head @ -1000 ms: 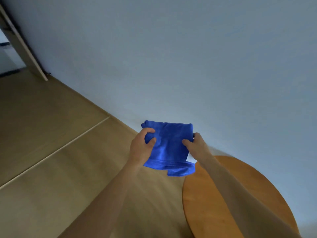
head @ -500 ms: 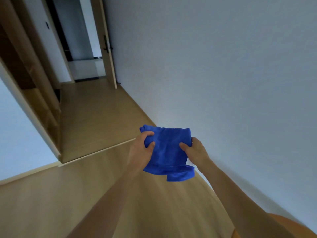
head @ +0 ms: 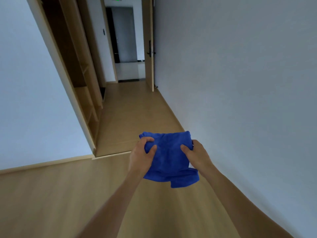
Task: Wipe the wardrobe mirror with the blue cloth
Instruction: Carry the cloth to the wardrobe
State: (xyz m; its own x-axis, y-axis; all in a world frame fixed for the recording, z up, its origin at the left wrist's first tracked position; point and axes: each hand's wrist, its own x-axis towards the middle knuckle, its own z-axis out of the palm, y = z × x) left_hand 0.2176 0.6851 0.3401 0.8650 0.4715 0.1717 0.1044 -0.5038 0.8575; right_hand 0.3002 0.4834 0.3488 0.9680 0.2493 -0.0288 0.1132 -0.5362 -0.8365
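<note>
I hold a folded blue cloth [head: 169, 157] in front of me at chest height, over the wooden floor. My left hand [head: 140, 156] grips its left edge with the thumb on top. My right hand [head: 196, 156] grips its right edge the same way. A loose fold of the cloth hangs below my hands. An open wooden wardrobe [head: 80, 79] with shelves stands ahead on the left side of the hallway. No mirror surface shows in this view.
A plain white wall [head: 240, 83] runs along the right. A white wall panel [head: 25, 91] fills the left. The wooden floor [head: 130, 114] leads down a hallway to an open door [head: 149, 48] and a dark doorway beyond.
The view has swung left and up: the round wooden table has left the frame and the hallway, wardrobe and open door have come into sight. Both hands keep the same hold on the cloth.
</note>
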